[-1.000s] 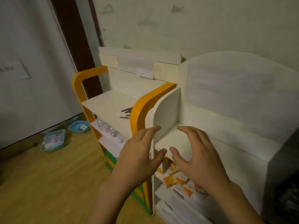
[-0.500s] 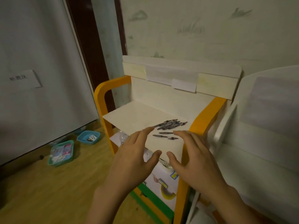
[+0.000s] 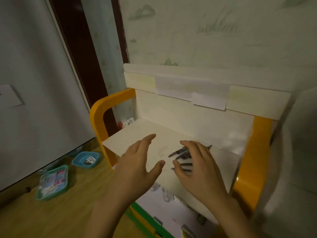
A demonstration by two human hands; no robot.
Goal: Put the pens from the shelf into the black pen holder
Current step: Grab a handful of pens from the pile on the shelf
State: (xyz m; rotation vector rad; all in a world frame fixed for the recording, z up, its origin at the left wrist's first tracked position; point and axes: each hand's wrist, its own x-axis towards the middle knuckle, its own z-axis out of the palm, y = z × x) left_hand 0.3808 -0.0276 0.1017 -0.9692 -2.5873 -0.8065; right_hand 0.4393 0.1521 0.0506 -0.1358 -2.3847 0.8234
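Several dark pens [image 3: 181,154] lie in a loose heap on the white top shelf [image 3: 137,140] of an orange-sided rack. My right hand [image 3: 197,167] hovers over the heap with fingers spread and covers part of it; whether it touches the pens is unclear. My left hand [image 3: 139,162] is held open above the shelf's bare left part, palm down, holding nothing. No black pen holder shows in the head view.
The rack has orange side arms [image 3: 97,114] and a white back panel [image 3: 180,93]. A lower shelf holds small clear items [image 3: 164,194]. On the wooden floor at the left stand a blue tray [image 3: 85,159] and a green tray [image 3: 53,182]. A white cabinet [image 3: 295,152] adjoins on the right.
The view swung left from the white cabinet to the orange rack and moved closer. Both hands came forward over the top shelf, the right one now above the pens.
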